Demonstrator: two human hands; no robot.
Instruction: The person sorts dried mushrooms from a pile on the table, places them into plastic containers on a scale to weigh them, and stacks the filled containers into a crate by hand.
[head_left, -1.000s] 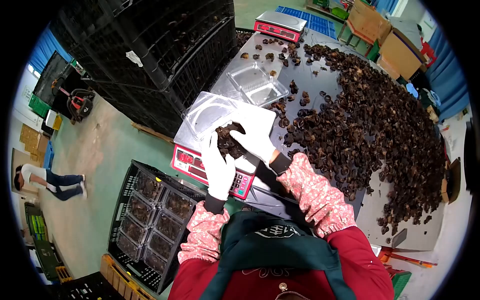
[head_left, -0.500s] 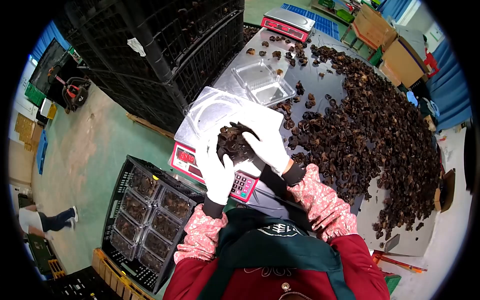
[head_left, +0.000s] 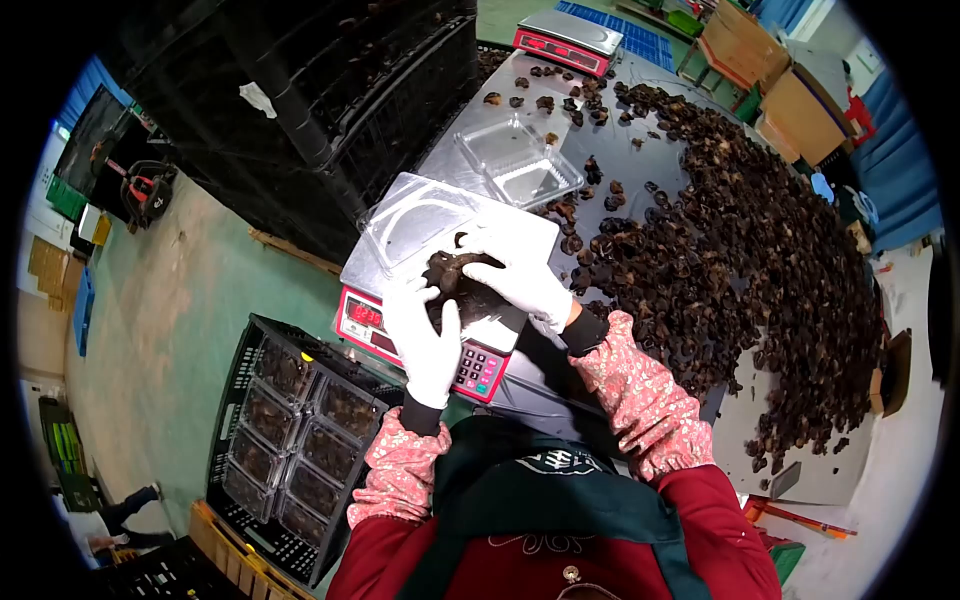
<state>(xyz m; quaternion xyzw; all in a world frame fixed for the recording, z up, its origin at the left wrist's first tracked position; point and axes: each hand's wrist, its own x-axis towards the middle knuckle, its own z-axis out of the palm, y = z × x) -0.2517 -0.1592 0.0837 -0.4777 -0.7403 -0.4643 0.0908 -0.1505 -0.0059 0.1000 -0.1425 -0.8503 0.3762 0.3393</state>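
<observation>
A clear plastic clamshell box (head_left: pixel 405 232) lies with its lid raised on a red-and-silver scale (head_left: pixel 530 235). Dark wood ear mushrooms (head_left: pixel 452 275) are heaped in it between my white-gloved hands. My left hand (head_left: pixel 425 340) is at the near left side of the heap, thumb and fingers apart, touching the mushrooms. From the right, my right hand (head_left: pixel 520 285) reaches over the heap, its fingertips closed around some mushrooms. The box's near side is hidden by my hands. Red digits glow on the scale's display (head_left: pixel 362 313).
A large spread of wood ear mushrooms (head_left: pixel 720 260) covers the right of the metal table. Behind the scale sits another open clear box (head_left: pixel 535 180), with a second scale (head_left: pixel 568 42) beyond. Filled boxes stand in a black crate (head_left: pixel 250 350) below left. Black crates (head_left: pixel 300 120) tower at left.
My right hand's fingers have drawn in on the mushrooms, and the heap looks lower and shifted. The scale's red digits have changed. At far left, a person on the floor has moved down in view.
</observation>
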